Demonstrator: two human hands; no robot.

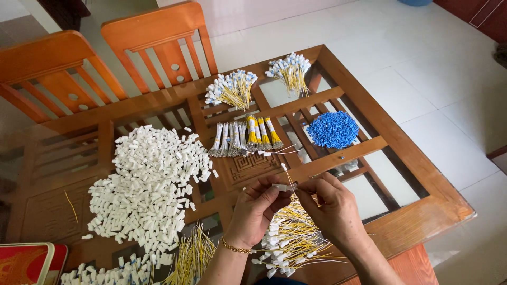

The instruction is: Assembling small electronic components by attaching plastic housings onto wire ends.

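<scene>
Left hand [256, 208] and right hand [330, 206], each grip pinched on one white connector [281, 187], two chairs [153, 47] behind

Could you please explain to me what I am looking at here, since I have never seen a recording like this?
There is no machine: a person works with two bare hands, and the one picture comes from a camera worn on the head, looking down. The left hand and the right hand meet over a wooden table with a glass top and together pinch a small white plastic piece with a thin wire sticking up from it. Under the hands lies a loose heap of yellow wires with white ends. To the left is a big pile of white plastic pieces. Further back lie tied wire bundles, two fanned bunches and a small heap of blue pieces. Two wooden chairs stand behind.
</scene>
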